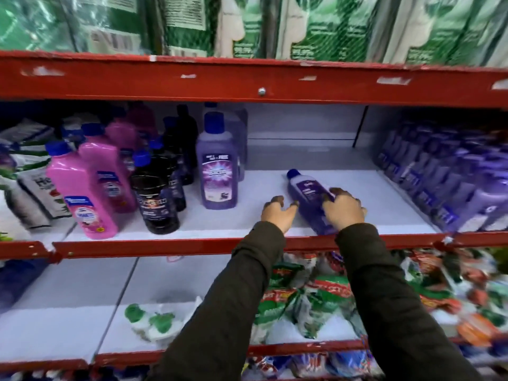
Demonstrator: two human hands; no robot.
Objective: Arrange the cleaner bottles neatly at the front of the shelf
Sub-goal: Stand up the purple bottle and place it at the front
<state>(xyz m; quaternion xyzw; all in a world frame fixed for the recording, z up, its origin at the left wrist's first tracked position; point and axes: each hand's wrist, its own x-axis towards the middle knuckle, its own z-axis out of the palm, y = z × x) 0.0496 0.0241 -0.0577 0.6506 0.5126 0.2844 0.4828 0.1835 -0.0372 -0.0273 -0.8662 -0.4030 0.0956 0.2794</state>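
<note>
A purple cleaner bottle (308, 195) with a blue cap leans tilted on the white shelf (384, 215), cap pointing back and left. My right hand (345, 209) is wrapped around its lower part. My left hand (277, 214) hovers just left of the bottle, fingers spread, holding nothing. A taller purple bottle (217, 171) stands upright to the left, with another one behind it. Dark bottles (156, 199) and pink bottles (88, 193) stand in rows further left.
A packed block of purple bottles (450, 177) fills the shelf's right end. The red shelf lip (192, 244) runs along the front. Green packs sit on the shelf above, pouches (302, 298) on the one below. Bags lie at far left.
</note>
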